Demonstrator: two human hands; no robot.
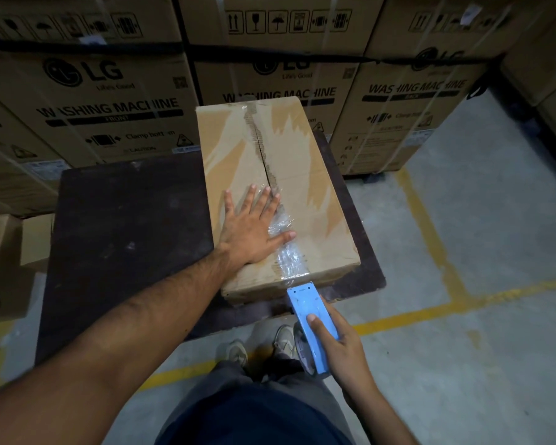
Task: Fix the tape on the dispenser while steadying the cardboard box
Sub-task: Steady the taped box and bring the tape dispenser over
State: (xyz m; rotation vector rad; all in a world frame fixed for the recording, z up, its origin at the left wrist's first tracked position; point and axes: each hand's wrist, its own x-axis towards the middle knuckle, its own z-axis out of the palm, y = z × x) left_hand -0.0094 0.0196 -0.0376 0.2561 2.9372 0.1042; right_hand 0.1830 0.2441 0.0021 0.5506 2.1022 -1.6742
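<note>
A long brown cardboard box (296,175) lies on a dark low platform (126,236), its top seam torn and partly open. My left hand (252,228) rests flat on the box's near half, fingers spread, thumb on a crinkled strip of clear tape (288,252) running along the seam to the near edge. My right hand (341,345) grips a light blue tape dispenser (308,311) just off the box's near edge. Its front end points at the tape strip. The tape roll under the dispenser is mostly hidden.
Large stacked washing machine cartons (109,107) form a wall right behind the platform. More cartons (0,268) stand at the left. Grey concrete floor with yellow lines (430,239) lies to the right. My shoes (238,351) stand at the platform's near edge.
</note>
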